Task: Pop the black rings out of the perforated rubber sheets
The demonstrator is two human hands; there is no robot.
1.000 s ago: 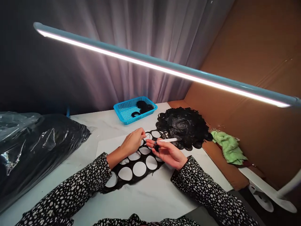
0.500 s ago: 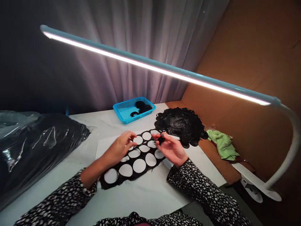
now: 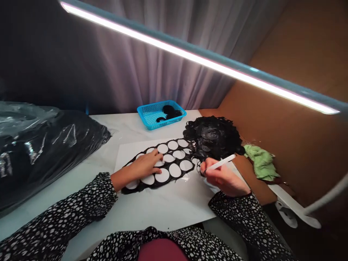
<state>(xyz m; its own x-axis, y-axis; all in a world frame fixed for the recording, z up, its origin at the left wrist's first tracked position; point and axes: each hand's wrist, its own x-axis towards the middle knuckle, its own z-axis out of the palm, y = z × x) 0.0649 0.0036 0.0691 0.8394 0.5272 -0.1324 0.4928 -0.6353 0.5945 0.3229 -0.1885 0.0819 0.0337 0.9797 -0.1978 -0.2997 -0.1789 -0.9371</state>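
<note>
On a white board (image 3: 152,208) lies a black flexible sheet (image 3: 170,178) with several large round holes that show white through them. My left hand (image 3: 145,166) rests palm down on the sheet with its fingers spread. Gripped in my right hand (image 3: 224,179), near the sheet's right end, is a slim white pen-like tool (image 3: 221,162); its tip is hidden by the fingers. Thin black loops lie beside those fingers. Just behind the right hand sits a big heap of black round pieces (image 3: 214,134).
A blue plastic basket (image 3: 160,125) at the back holds some black pieces. To the left bulges a full black plastic bag (image 3: 73,139). A green cloth (image 3: 259,162) lies at right, behind the lamp's clamp (image 3: 297,208). The lit lamp bar (image 3: 190,54) spans overhead.
My left hand has come down flat onto the sheet. My right hand has moved right, off the sheet's middle, letting go of a small dark bit and now gripping the white tool.
</note>
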